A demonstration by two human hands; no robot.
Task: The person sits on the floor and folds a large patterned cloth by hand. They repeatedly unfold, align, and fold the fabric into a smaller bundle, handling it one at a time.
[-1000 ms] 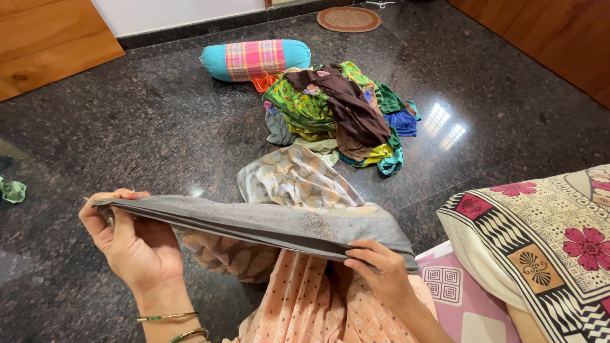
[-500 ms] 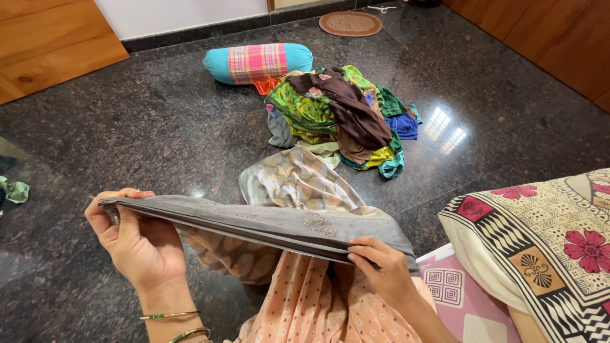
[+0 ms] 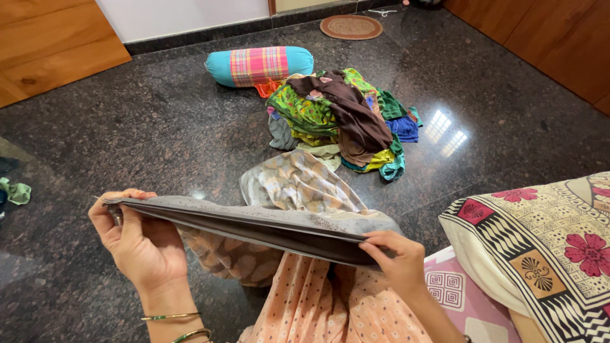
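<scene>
Grey cloth (image 3: 254,219) is held stretched level between both hands above the lap, folded edge toward the camera. Left hand (image 3: 136,238) is clenched on the cloth's left end, thumb on top, fingers wrapped beneath. Right hand (image 3: 394,260) pinches the right end, fingers over the top edge. The span between them is taut with no visible sag.

Under the cloth lies a patterned beige garment (image 3: 298,184), partly on the dark stone floor (image 3: 127,133), partly over the peach dress (image 3: 330,305) covering the lap. A mixed pile of clothes (image 3: 343,117) sits well ahead, with a turquoise bolster (image 3: 260,65) just behind it. A floral pillow (image 3: 546,248) is at the right, near the right hand. A small green scrap (image 3: 16,190) lies at the far left.

Assessment: the step in hand appears to be squaring a fold. For a clean result, both hands should keep equal tension and match the layered edges before lowering. The layers look aligned along the near edge, though the far edge is hidden, so full alignment cannot be confirmed. The cloth should be set down flat, clear of the beige garment.
</scene>
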